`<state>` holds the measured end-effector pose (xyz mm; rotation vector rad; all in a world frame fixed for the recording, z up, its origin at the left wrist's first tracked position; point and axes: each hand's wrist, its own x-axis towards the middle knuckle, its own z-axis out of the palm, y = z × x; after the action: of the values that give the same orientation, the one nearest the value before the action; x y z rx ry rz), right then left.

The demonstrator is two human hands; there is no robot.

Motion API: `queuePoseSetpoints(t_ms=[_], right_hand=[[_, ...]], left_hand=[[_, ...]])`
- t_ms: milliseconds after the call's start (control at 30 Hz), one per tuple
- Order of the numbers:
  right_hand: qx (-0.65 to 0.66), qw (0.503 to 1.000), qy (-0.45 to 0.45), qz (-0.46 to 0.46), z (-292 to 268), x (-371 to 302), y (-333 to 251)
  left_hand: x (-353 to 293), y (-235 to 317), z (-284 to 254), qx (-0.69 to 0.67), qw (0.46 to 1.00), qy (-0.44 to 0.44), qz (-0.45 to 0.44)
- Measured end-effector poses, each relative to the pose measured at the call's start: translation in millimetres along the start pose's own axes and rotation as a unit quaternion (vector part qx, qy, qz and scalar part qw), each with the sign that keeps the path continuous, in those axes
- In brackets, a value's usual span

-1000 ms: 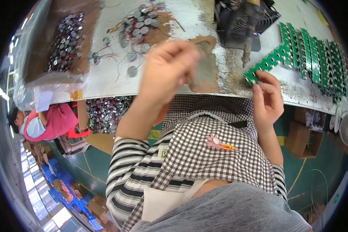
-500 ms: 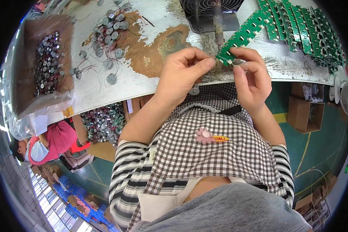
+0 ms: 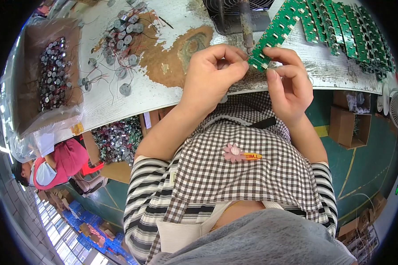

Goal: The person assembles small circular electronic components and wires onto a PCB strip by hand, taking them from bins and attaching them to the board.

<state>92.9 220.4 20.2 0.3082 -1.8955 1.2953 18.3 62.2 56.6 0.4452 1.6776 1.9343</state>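
Note:
My left hand (image 3: 216,73) is closed in a pinch beside the lower end of a long green circuit board (image 3: 276,33); what its fingertips hold is too small to make out. My right hand (image 3: 292,84) is also pinched, its index finger at the board's right edge and its thumb just below; whatever lies between them is mostly hidden. Right by the board's lower left corner is the narrow tip of a soldering iron (image 3: 246,24), which points down. Below the left wrist, a small round silver motor (image 3: 224,99) shows partly at the table's edge.
Several silver motors with red wires (image 3: 121,37) lie on the worn white table at left. A lined carton (image 3: 24,66) holds more. Overlapping green boards (image 3: 347,31) cover the far right. A black fan (image 3: 232,17) stands behind the iron. Another person (image 3: 62,163) sits at lower left.
Both hands stay at the board's lower end, with only slight finger shifts. The motor below the left wrist is more hidden now. The whole view has shifted slightly.

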Motion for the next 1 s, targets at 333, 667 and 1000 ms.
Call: queuePoseSetpoints(t_ms=[333, 667, 1000], right_hand=[[-0.040, 0.998, -0.024, -0.040, -0.2, 2.8, -5.5], [-0.038, 0.999, 0.003, -0.020, 2.5, 5.3, -5.9], [-0.019, 1.000, -0.013, -0.007, 0.8, -3.8, -6.7]], left_hand=[[-1.9, 1.0, -0.6, 0.011, 0.999, 0.012, 0.029], [4.0, 1.9, 2.1, 0.022, 0.997, 0.031, 0.067], [-2.8, -1.9, 0.2, 0.036, 0.997, 0.023, 0.062]])
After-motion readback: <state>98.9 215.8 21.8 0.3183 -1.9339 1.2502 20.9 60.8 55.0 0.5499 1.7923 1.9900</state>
